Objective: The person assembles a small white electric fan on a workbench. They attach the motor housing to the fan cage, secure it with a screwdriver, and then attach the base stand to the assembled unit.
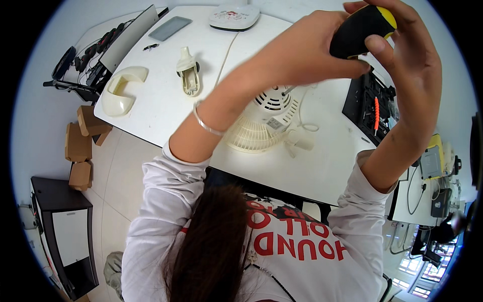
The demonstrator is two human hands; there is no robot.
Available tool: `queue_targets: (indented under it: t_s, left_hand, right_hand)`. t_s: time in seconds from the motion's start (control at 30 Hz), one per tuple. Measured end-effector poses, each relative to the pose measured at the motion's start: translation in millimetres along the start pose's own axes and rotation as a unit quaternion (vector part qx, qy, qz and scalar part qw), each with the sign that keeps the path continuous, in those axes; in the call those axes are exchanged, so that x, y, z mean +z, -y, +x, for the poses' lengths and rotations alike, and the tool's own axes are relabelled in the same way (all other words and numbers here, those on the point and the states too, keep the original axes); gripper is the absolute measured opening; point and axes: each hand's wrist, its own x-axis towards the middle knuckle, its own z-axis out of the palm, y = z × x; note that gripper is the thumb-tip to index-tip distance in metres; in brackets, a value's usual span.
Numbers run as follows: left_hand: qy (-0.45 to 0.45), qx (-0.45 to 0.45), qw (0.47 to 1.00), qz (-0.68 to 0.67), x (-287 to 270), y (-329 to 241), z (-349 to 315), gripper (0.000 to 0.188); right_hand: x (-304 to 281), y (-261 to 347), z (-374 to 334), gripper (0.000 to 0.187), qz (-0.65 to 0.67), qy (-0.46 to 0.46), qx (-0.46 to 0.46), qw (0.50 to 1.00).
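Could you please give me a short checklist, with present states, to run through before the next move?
1. Screwdriver gripped: ok; the left hand and right hand are both on its handle.
2. Tip seated in a screw: cannot tell; the shaft reaches the vented housing, but the contact is unclear.
3. Fan steadied by a hand: not ok; it lies grille-down on the table, neither hand on it.
4. Cord unplugged: cannot tell; no plug is identifiable.
5. Curved cover clear of the fan: ok; it lies apart, at the table's left.
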Motion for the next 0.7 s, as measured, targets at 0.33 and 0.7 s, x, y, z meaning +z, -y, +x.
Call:
queue_targets:
  t_s: [0.33,0.7]
  left_hand:
    - [0.098,-0.158,0.970,-0.157,-7.9,16.0,11.7,0.019]
    - [0.239,-0.192,0.883,-0.354,-39.1,21.2,15.3,0.021]
  right_hand:
    - [39.3,47.4,11.8,0.059,-0.071,-0.149,0.066,0.984]
    - [26.3,8.5,16.9,0.039,0.087,-0.092,-0.018,0.992]
